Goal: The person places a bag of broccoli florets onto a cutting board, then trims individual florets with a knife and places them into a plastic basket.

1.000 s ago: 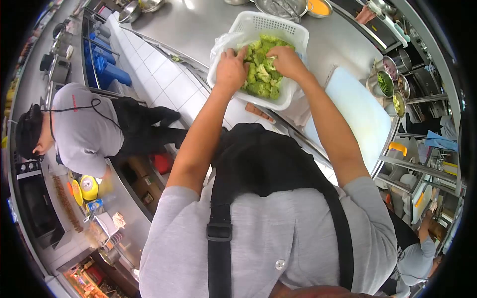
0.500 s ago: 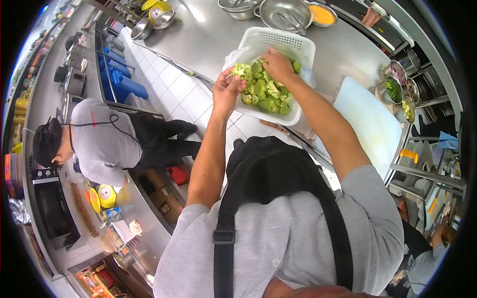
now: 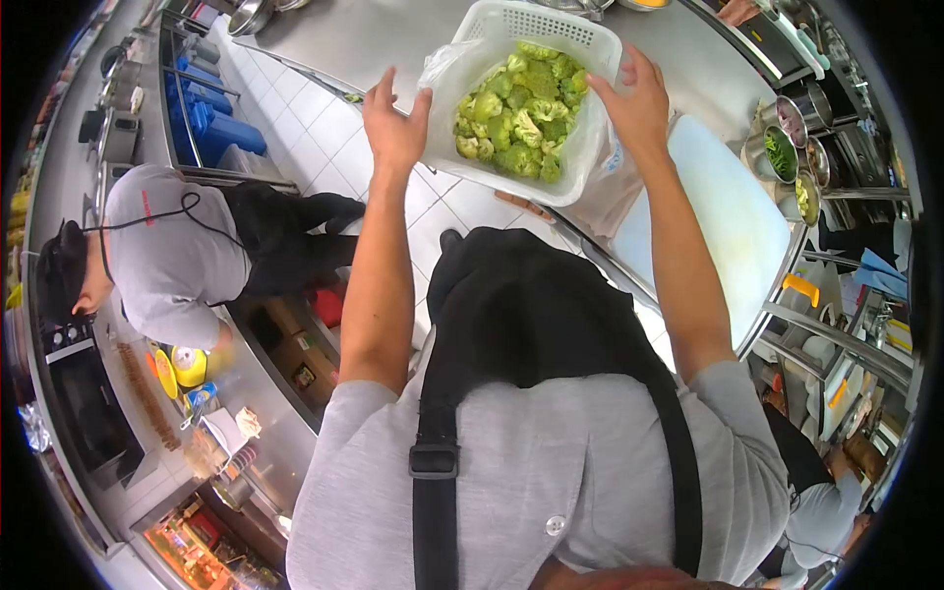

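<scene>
Both hands are now up out of the green broccoli florets [image 3: 526, 116], and the L hand [image 3: 396, 123] no longer has a floret, so the pile sits loose, untouched, in the white perforated plastic basket [image 3: 536, 22] at the near edge of the stainless-steel bench [image 3: 364, 37]. L fingers spread apart, nothing held, just beside basket's L wall; R hand [image 3: 634, 106] likewise, fingers apart by R rim, btwn basket & white rectangular cutting board [image 3: 723, 211]. Rim contact: can't tell.
</scene>
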### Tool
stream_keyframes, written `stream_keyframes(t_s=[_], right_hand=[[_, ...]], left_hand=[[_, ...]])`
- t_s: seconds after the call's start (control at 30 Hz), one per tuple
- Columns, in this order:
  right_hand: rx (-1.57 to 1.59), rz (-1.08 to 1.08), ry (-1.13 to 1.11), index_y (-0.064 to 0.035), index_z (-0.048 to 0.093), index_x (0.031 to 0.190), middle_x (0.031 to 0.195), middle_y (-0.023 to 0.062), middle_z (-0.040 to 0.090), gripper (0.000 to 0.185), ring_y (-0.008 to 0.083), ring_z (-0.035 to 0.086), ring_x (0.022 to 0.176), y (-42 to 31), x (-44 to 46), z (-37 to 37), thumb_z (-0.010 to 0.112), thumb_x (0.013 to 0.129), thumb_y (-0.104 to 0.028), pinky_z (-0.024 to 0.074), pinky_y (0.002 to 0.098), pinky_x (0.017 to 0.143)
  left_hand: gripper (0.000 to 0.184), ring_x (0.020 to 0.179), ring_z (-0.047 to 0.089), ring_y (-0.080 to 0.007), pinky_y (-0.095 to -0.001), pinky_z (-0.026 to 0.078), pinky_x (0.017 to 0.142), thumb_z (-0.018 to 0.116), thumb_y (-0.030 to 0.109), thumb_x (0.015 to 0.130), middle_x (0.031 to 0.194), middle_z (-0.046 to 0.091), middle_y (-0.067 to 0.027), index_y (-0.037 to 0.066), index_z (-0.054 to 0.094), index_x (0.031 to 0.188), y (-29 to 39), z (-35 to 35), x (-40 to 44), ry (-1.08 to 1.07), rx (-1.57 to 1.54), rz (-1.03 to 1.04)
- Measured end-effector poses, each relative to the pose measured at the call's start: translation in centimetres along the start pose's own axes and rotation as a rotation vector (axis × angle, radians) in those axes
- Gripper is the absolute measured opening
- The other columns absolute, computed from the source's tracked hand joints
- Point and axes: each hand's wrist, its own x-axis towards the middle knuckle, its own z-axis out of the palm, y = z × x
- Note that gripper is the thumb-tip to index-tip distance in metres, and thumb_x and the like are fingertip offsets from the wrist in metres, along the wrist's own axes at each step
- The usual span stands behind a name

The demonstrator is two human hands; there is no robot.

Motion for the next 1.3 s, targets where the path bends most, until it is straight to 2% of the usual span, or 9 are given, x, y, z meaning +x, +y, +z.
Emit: stream_keyframes(t_s=[0.13, 0.27, 0.37, 0.47, 0.57, 0.67, 0.8, 1.07, 1.3], right_hand=[[-0.129, 0.271, -0.378, 0.0013, 0.067, 0.108, 0.091, 0.0152, 0.072, 0.045, 0.0267, 0.068, 0.074, 3.4, -3.6, -1.5, 0.074, 0.093, -0.04, 0.0544, 0.0377, 0.072], [0.136, 0.383, -0.394, 0.0003, 0.064, 0.109, 0.081, 0.012, 0.07, 0.038, 0.0263, 0.068, 0.07, -0.6, -3.9, -4.6, 0.074, 0.095, -0.034, 0.0526, 0.0376, 0.068], [0.857, 0.359, -0.326, -0.0011, 0.064, 0.103, 0.082, 0.01, 0.07, 0.028, 0.0217, 0.07, 0.073, -1.1, -4.6, -3.0, 0.075, 0.094, -0.026, 0.0534, 0.0366, 0.068], [0.769, 0.466, -0.285, -0.0013, 0.064, 0.102, 0.086, 0.0066, 0.07, 0.021, 0.016, 0.07, 0.075, -2.9, -6.3, -3.6, 0.074, 0.094, -0.019, 0.0544, 0.0341, 0.068], [0.361, 0.13, -0.435, -0.0002, 0.062, 0.108, 0.09, 0.0056, 0.069, 0.022, 0.0131, 0.07, 0.079, -0.3, -10.8, -4.5, 0.071, 0.097, -0.017, 0.0549, 0.031, 0.067], [0.315, 0.5, -0.766, 0.0006, 0.061, 0.112, 0.095, 0.0063, 0.069, 0.018, 0.0123, 0.068, 0.079, -2.4, -11.2, -6.5, 0.066, 0.099, -0.011, 0.0545, 0.03, 0.066], [0.824, 0.444, -0.503, 0.0005, 0.062, 0.111, 0.093, 0.0077, 0.07, 0.013, 0.0114, 0.065, 0.077, -6.2, -8.8, -7.6, 0.063, 0.1, -0.006, 0.0537, 0.0285, 0.067], [0.906, 0.268, -0.111, -0.0004, 0.065, 0.113, 0.09, 0.0079, 0.071, 0.015, 0.0122, 0.063, 0.076, -6.2, 0.5, -6.7, 0.064, 0.1, -0.007, 0.0534, 0.0283, 0.071], [0.866, 0.145, 0.153, 0.0006, 0.066, 0.114, 0.094, 0.008, 0.072, 0.017, 0.015, 0.069, 0.084, -5.1, 6.4, -13.2, 0.067, 0.099, -0.007, 0.054, 0.0287, 0.074]], left_hand=[[0.05, 0.101, 0.069, -0.0261, -0.0391, 0.055, 0.088, 0.069, 0.026, 0.096, 0.11, 0.072, -0.0177, -0.003, 0.062, 0.136, -4.0, -0.2, 0.3, -0.49, -0.211, -0.372], [0.037, 0.092, 0.067, -0.0212, -0.0337, 0.053, 0.086, 0.067, 0.022, 0.1, 0.103, 0.072, -0.014, -0.004, 0.065, 0.127, -4.2, 0.1, -1.2, -0.266, -0.386, -0.468], [0.039, 0.102, 0.066, -0.0217, -0.0337, 0.051, 0.092, 0.063, 0.025, 0.101, 0.112, 0.071, -0.015, -0.005, 0.066, 0.126, -4.4, 1.4, -2.1, -0.2, -0.409, -0.414], [0.04, 0.1, 0.065, -0.0202, -0.0337, 0.051, 0.091, 0.061, 0.028, 0.103, 0.112, 0.071, -0.0143, -0.007, 0.067, 0.124, -5.1, 2.8, -3.3, -0.201, -0.683, -0.607], [0.041, 0.093, 0.065, -0.0268, -0.0384, 0.051, 0.087, 0.055, 0.031, 0.106, 0.106, 0.071, -0.0174, -0.007, 0.068, 0.114, -6.2, 3.5, -3.9, -0.156, -0.773, -0.719], [0.04, 0.085, 0.065, -0.0336, -0.043, 0.051, 0.081, 0.048, 0.029, 0.107, 0.093, 0.069, -0.0219, -0.006, 0.066, 0.099, -6.0, 3.6, -4.5, 0.116, -0.18, -0.499], [0.036, 0.073, 0.061, -0.032, -0.0439, 0.048, 0.073, 0.048, 0.024, 0.107, 0.079, 0.064, -0.0174, -0.006, 0.059, 0.092, -2.4, 1.8, -3.6, 0.435, -0.098, -0.379], [0.032, 0.065, 0.05, -0.0082, -0.0268, 0.042, 0.053, 0.046, 0.025, 0.111, 0.076, 0.054, 0.0005, 0.003, 0.053, 0.089, 7.3, -2.7, 8.3, 0.033, -1.042, -0.217], [0.023, 0.062, 0.045, -0.0082, -0.0259, 0.04, 0.054, 0.05, 0.023, 0.109, 0.076, 0.048, 0.0032, 0.01, 0.051, 0.091, 19.6, -2.2, 14.6, -0.166, -1.426, -0.121]])
